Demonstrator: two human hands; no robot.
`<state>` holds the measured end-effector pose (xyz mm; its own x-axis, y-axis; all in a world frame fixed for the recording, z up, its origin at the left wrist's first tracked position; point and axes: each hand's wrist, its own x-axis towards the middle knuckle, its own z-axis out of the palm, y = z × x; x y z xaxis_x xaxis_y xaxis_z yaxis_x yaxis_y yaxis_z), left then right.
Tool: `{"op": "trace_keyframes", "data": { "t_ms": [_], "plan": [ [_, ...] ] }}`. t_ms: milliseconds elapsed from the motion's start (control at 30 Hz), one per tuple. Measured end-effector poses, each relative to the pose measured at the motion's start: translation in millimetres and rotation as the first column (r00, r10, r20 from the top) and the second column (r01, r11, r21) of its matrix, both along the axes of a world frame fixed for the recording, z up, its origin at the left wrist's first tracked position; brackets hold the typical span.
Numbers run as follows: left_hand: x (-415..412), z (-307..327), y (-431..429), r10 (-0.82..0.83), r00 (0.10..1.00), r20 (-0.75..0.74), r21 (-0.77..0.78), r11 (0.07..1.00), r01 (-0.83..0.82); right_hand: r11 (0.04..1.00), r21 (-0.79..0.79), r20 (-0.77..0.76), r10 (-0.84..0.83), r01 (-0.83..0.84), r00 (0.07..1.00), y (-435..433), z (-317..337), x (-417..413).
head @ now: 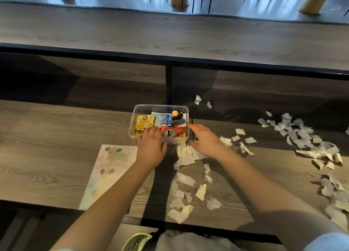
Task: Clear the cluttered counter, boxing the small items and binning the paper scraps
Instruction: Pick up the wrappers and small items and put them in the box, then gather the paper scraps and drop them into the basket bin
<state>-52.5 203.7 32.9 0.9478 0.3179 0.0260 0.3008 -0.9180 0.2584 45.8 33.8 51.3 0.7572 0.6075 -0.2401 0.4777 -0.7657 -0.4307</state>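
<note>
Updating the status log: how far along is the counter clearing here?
Done: yellow packet, blue-and-white packet, red item and figurine lie in the clear box. In hand: both hands are at the box, left hand over its near rim, right hand by its right wall. Left: paper scraps litter the counter, none visibly binned; a printed sheet lies out too.

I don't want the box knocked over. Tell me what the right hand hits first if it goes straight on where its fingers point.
Most likely the right wall of the clear box: the right hand points up-left with its forefinger right beside that wall. Whether they touch now is unclear.
</note>
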Motion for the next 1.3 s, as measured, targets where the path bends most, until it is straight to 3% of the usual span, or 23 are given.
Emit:
{"op": "trace_keyframes", "data": {
  "t_ms": [133,233,400,567,767,900,1200,1300],
  "plan": [
    [-19.8,-9.9,-31.8,-0.107,0.994,0.000,-0.079,0.991,0.106,0.995,0.093,0.096,-0.036,0.027,0.995,-31.2,-6.7,-14.0],
    [-29.3,-21.3,-50.1,-0.140,0.987,-0.074,-0.159,0.979,0.127,0.991,0.101,0.077,-0.097,0.089,0.992,-55.5,-23.6,-24.9],
    [-40.8,-47.7,-61.2,-0.134,0.916,-0.378,-0.290,0.957,0.021,0.980,-0.178,0.035,-0.086,0.091,0.996,-91.7,-45.9,-30.4],
    [-22.3,-57.3,-69.3,-0.103,0.847,-0.522,-0.172,0.985,0.014,0.925,-0.379,0.034,0.048,-0.032,0.998,-96.9,-45.7,-14.8],
    [5.1,-57.7,-90.2,-0.109,0.834,-0.541,-0.164,0.986,0.023,0.899,-0.423,-0.083,0.088,-0.115,0.993,-84.9,-47.5,3.9],
    [15.5,-60.2,-98.4,-0.188,0.817,-0.545,-0.143,0.981,0.130,0.912,-0.403,-0.141,0.028,-0.084,0.990,-98.5,-59.2,2.0],
    [33.8,-57.6,-140.3,-0.375,0.792,-0.483,-0.220,0.927,0.305,0.920,-0.382,0.014,-0.089,0.088,0.996,-157.5,-62.5,-5.0],
    [27.8,-54.5,-138.4,-0.320,0.894,-0.314,-0.223,0.940,0.258,0.953,-0.231,0.106,-0.174,0.194,0.979,-160.3,-53.6,-18.7]
  ]
}}
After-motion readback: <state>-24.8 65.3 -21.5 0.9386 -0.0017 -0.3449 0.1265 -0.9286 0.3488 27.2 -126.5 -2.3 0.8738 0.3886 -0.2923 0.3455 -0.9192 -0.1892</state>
